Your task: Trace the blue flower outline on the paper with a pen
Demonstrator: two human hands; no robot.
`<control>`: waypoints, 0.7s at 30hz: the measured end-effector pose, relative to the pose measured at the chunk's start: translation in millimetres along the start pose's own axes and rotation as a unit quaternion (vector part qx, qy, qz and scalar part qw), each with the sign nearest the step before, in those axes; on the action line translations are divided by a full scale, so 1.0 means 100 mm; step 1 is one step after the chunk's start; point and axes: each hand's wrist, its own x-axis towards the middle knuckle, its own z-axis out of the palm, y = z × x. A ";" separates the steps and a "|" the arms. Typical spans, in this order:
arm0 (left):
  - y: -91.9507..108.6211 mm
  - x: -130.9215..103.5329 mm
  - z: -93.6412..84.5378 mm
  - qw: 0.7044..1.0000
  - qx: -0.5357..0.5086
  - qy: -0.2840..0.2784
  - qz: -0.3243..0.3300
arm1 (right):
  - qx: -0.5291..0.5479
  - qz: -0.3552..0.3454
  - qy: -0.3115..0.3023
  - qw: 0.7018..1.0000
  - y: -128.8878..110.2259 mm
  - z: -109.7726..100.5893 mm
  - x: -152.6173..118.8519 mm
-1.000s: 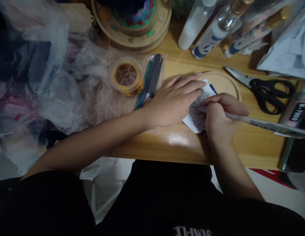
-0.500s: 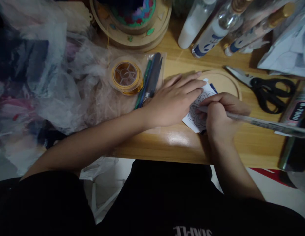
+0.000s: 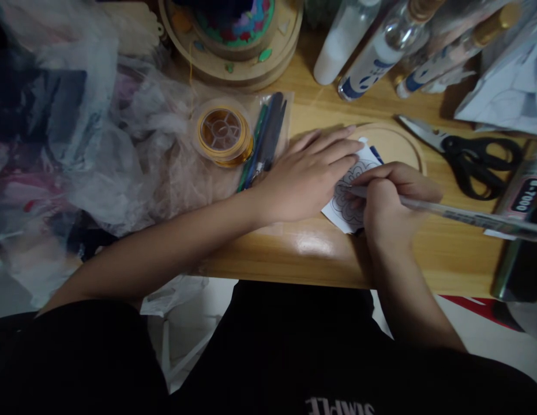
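Observation:
My right hand [image 3: 389,202] is closed around a clear-barrelled pen [image 3: 458,214], whose tip is at the paper. Under it lies a small white paper [image 3: 340,218] with a looping, petal-like line drawing. A bit of dark blue material [image 3: 375,153] shows at the paper's upper right edge. My left hand [image 3: 314,176] lies flat with its fingers stretched out, fingertips on the paper's left edge. Behind both hands is a round wooden disc or hoop [image 3: 402,147], partly covered by the paper and my right hand.
Black-handled scissors [image 3: 467,153] lie half open at the right, beside a B-7000 tube [image 3: 525,193] and a dark phone-like object [image 3: 519,268]. Bottles [image 3: 367,66] stand behind. On the left are a golden wire spool [image 3: 222,135], slim tools [image 3: 268,135] and crumpled plastic bags [image 3: 134,138].
Almost nothing differs. Both hands, the pen and the paper keep nearly the same places; the view has shifted very slightly.

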 end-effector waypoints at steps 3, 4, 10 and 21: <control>0.02 0.00 -0.03 1.000 0.003 -0.014 -0.007 | -0.007 -0.001 0.004 1.000 -0.02 0.00 0.00; 0.03 0.01 -0.03 1.000 0.005 -0.020 -0.011 | -0.007 -0.004 0.002 1.000 -0.02 0.00 0.00; 0.03 0.01 -0.05 1.000 0.004 -0.024 -0.010 | 0.003 -0.013 -0.020 1.000 -0.02 0.00 0.01; 0.05 0.02 -0.07 0.999 0.001 -0.034 -0.021 | -0.004 0.001 -0.026 1.000 -0.01 -0.01 0.01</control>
